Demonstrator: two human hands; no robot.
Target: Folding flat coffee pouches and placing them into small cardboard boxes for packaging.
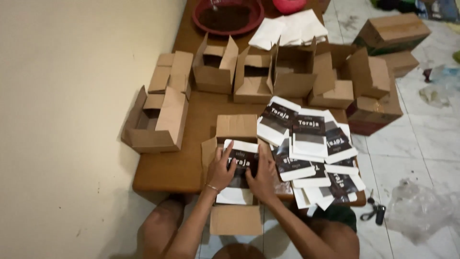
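At the far left of the low wooden tabletop [191, 120] lies an open cardboard box [155, 122] with its flaps spread, and beyond it a row of open boxes [268, 72] runs to the right along the far side.

Near the front edge, the left hand [221, 169] and the right hand [263, 175] both rest on one white pouch with a dark label [240, 165]. The fingers of each hand are curled over the pouch's side edges, left hand on its left edge, right hand on its right, pinching it between them. The pouch sits directly under and between the hands, inside a small open carton [235, 144] whose far flap stands up and whose near flap [235, 219] hangs toward the person's knees. The pouch's long axis runs near to far, in line with the carton. Both hands are about equally close to it.

Just to the right lies a loose pile of similar pouches [311, 148], overlapping one another, nearer the right hand. On the tiled floor [421, 144] at the far right are a set of keys [374, 211] and a crumpled clear plastic bag [421, 206].
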